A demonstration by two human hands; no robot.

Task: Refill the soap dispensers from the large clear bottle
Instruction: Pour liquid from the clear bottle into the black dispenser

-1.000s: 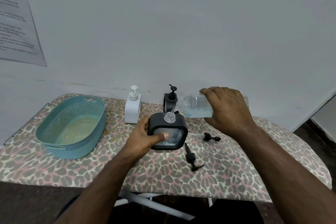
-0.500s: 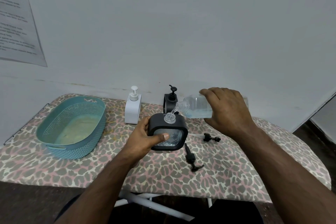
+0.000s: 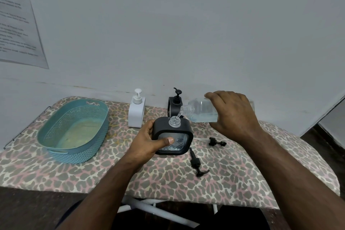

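Two hands meet over the middle of the leopard-print table (image 3: 233,173) in the head view. The left hand (image 3: 147,142) grips the black-framed dispenser (image 3: 172,136) that stands on the table in front of the person, fingers curled round its left side and the thumb pressed across its clear front panel; the dispenser's pump is off and its clear threaded neck stands open on top. The right hand (image 3: 235,114) wraps over the large clear bottle (image 3: 197,111), held tipped almost on its side above and to the right of the dispenser, with its open mouth just over the dispenser's neck and a thin stream of clear liquid running between them. Pale liquid lies along the bottle's lower side. Behind the held dispenser, near the wall, a second black dispenser (image 3: 175,105) stands with its pump on, partly hidden by the bottle's neck, and a white dispenser (image 3: 136,112) stands to its left. Two loose black pumps lie on the table to the right of the held dispenser: one (image 3: 214,141) just beside it below the right hand, the other (image 3: 196,162) nearer the person. A teal basket (image 3: 97,147) sits well to the left.
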